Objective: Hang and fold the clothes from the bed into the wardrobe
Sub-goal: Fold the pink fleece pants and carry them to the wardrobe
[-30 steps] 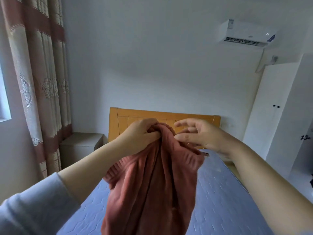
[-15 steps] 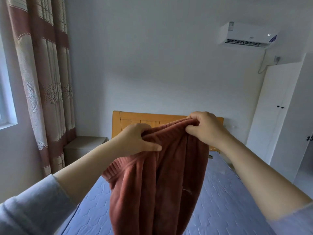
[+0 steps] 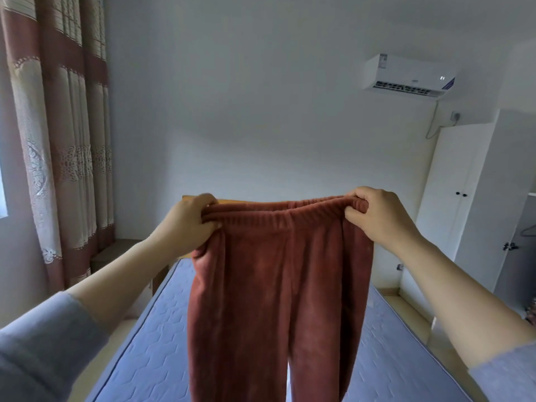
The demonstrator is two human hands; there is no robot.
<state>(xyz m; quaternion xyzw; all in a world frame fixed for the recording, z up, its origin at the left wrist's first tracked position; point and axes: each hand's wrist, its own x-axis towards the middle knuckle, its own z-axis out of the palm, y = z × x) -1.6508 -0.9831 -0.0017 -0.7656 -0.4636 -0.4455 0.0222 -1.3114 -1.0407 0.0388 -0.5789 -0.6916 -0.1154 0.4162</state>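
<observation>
A pair of rust-red fleece trousers (image 3: 278,285) hangs in the air in front of me, waistband stretched flat at the top, both legs dropping out of the frame's bottom. My left hand (image 3: 188,221) grips the left end of the elastic waistband. My right hand (image 3: 377,216) grips the right end, fingers curled over the band. Below lies the bed (image 3: 139,358) with a blue quilted mattress. The white wardrobe (image 3: 452,198) stands at the right with its doors closed.
A patterned curtain (image 3: 58,140) hangs at the left beside a bedside table (image 3: 116,253). An air conditioner (image 3: 406,76) is mounted high on the back wall. The wooden headboard is mostly hidden behind the trousers. An open compartment with a hanger (image 3: 528,230) shows at the far right.
My hands have moved apart, spreading the bunched waistband wide and flat. The trousers now hang open with both legs showing.
</observation>
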